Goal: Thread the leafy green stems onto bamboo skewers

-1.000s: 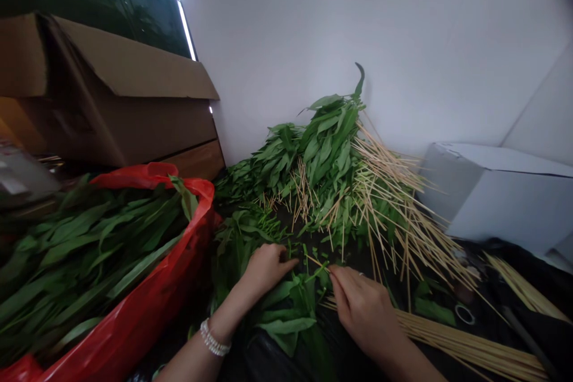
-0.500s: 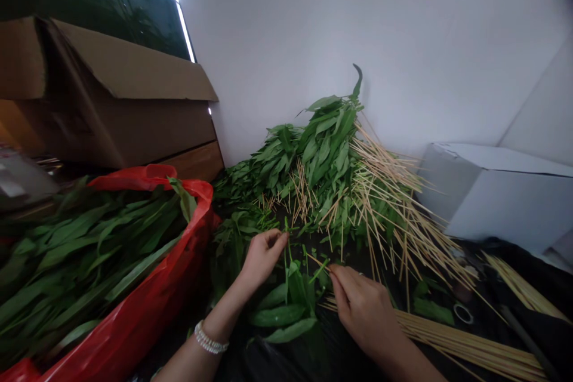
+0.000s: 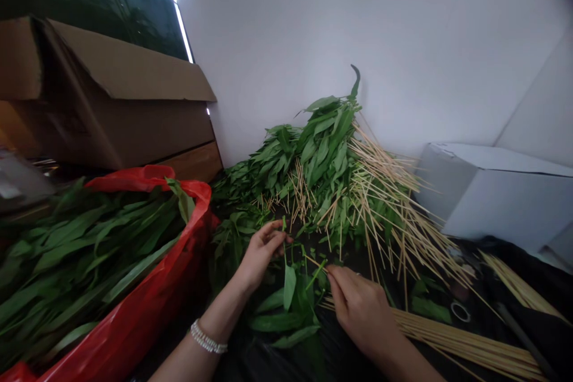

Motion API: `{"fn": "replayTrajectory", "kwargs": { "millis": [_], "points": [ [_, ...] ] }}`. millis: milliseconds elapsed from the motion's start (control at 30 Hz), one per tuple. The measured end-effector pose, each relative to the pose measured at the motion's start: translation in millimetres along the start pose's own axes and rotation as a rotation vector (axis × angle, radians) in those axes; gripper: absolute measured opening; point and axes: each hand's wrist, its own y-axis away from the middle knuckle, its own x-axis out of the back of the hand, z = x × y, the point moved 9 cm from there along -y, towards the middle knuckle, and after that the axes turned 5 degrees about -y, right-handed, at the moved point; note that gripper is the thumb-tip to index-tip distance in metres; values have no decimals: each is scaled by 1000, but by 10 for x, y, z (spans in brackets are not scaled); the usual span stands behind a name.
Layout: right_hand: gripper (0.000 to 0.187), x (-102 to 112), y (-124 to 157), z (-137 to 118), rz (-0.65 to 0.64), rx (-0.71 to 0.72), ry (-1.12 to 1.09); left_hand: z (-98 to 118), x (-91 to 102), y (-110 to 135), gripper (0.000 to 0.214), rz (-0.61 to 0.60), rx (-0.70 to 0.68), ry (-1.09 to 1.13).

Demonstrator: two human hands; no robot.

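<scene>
My left hand [image 3: 261,250] pinches the stem of a green leaf [image 3: 289,283], which hangs down from my fingertips. My right hand [image 3: 358,307] lies just to the right, fingers closed on a thin bamboo skewer [image 3: 317,263] whose tip points toward the leaf. Loose green leaves [image 3: 280,322] lie between and below my hands on black sheeting. Behind them rises a heap of leaves threaded on skewers [image 3: 340,179], leaning against the white wall.
A red plastic bag [image 3: 147,304] full of long leaves stands at the left, cardboard boxes [image 3: 116,101] behind it. A white box [image 3: 501,191] sits at the right. Bare skewers [image 3: 465,346] lie in a bundle at the lower right, beside a small tape roll [image 3: 459,312].
My left hand has risen and moved slightly away from me, lifting one leaf by its stem out of the loose leaves. My right hand has stayed almost still with the skewer.
</scene>
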Motion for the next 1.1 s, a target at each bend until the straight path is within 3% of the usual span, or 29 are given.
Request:
{"fn": "replayTrajectory", "kwargs": {
  "millis": [233,567,800,1100],
  "points": [
    [24,-43,-11,-46,-72,11,5,9,40,-6,32,35,-28,-66],
    [25,-120,11,-60,-138,7,11,-84,-53,-4,36,-39,98,143],
    [24,-115,-2,-16,-140,-35,29,-85,-25,-14,38,-1,47,33],
    [34,-87,22,-6,-102,21,63,-64,-176,61,38,-155,82,-7]
  ]
}}
